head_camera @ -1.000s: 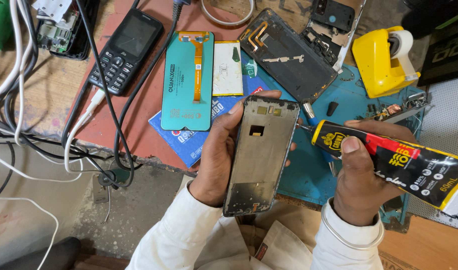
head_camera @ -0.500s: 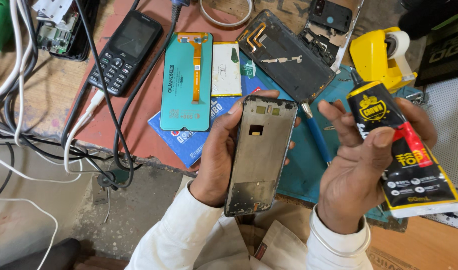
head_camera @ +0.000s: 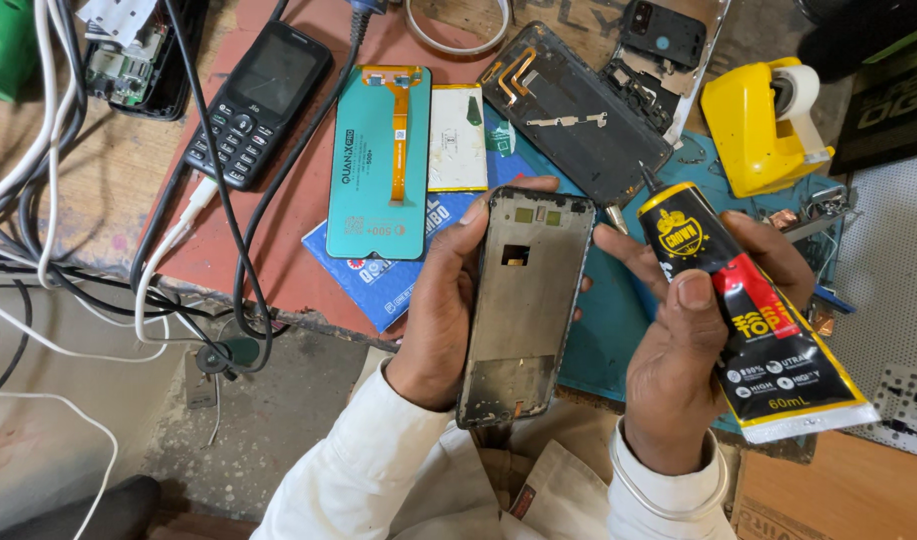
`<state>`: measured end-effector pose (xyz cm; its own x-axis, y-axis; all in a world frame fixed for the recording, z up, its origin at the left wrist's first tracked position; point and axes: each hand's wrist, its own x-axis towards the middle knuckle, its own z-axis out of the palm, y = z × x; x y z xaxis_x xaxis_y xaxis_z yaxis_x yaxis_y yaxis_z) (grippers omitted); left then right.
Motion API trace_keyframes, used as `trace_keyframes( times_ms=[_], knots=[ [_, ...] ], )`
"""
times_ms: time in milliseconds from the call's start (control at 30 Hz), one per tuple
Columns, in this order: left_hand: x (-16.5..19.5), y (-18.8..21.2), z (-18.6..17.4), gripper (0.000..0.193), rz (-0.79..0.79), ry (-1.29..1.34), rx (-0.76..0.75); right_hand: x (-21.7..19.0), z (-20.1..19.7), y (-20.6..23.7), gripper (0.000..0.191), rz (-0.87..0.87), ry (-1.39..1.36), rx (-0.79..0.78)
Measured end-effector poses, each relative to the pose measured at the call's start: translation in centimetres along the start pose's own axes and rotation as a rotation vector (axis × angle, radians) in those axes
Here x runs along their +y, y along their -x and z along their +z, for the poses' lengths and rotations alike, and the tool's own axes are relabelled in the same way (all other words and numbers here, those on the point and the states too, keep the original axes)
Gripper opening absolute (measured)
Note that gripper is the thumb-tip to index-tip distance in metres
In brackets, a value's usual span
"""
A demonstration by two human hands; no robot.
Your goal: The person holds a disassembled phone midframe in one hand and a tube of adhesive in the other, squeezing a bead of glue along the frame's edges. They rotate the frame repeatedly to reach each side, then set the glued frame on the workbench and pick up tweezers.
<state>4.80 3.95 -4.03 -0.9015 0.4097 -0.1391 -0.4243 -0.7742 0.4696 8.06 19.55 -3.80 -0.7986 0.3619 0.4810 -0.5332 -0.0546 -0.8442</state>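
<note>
My left hand (head_camera: 440,310) grips a bare metal phone frame (head_camera: 524,300) by its left edge, held upright over the bench's front edge. My right hand (head_camera: 678,350) holds a black, red and yellow glue tube (head_camera: 748,310), thumb pressed on its middle. Its thin black nozzle points up and to the left, just right of the frame's top corner and apart from it.
On the bench lie a teal screen panel with an orange flex cable (head_camera: 380,165), a white battery (head_camera: 458,137), a black phone back housing (head_camera: 576,115), a keypad phone (head_camera: 258,100), a yellow tape dispenser (head_camera: 763,125), a blue mat (head_camera: 618,320) and tangled cables (head_camera: 38,230) at left.
My right hand has turned the glue tube from lying flat with its nozzle towards the frame to standing up, then brought it closer to the frame's top right corner. The left hand stayed put.
</note>
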Motion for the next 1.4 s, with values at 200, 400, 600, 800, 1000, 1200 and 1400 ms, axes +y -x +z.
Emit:
trace_keyframes(
  times_ms=[200,400,600,800,1000,1200,1400],
  knots=[
    [0.0,0.0,0.0,0.059,0.012,-0.022,-0.016,-0.7,-1.6,-0.3,0.035,0.019,0.117,0.098],
    [-0.1,0.0,-0.1,0.059,-0.006,-0.004,-0.028,0.0,-3.3,-0.3,0.027,-0.043,0.278,0.066],
    [0.0,0.1,-0.1,0.062,0.012,-0.030,-0.028,0.2,-3.2,-0.1,0.027,-0.044,0.318,0.056],
    [0.0,0.1,0.0,0.061,-0.001,-0.018,-0.021,-0.2,-2.6,-0.1,0.030,-0.034,0.319,0.067],
    [0.1,0.2,0.0,0.060,-0.002,-0.023,-0.015,-0.3,-3.0,0.2,0.023,-0.002,0.336,0.044],
    [0.1,0.2,0.1,0.060,0.015,-0.053,-0.009,-0.2,-3.5,0.3,0.024,0.026,0.332,0.034],
    [0.2,0.2,0.2,0.060,0.019,-0.053,-0.004,-0.2,-3.3,0.3,0.026,-0.004,0.337,0.014]
  ],
)
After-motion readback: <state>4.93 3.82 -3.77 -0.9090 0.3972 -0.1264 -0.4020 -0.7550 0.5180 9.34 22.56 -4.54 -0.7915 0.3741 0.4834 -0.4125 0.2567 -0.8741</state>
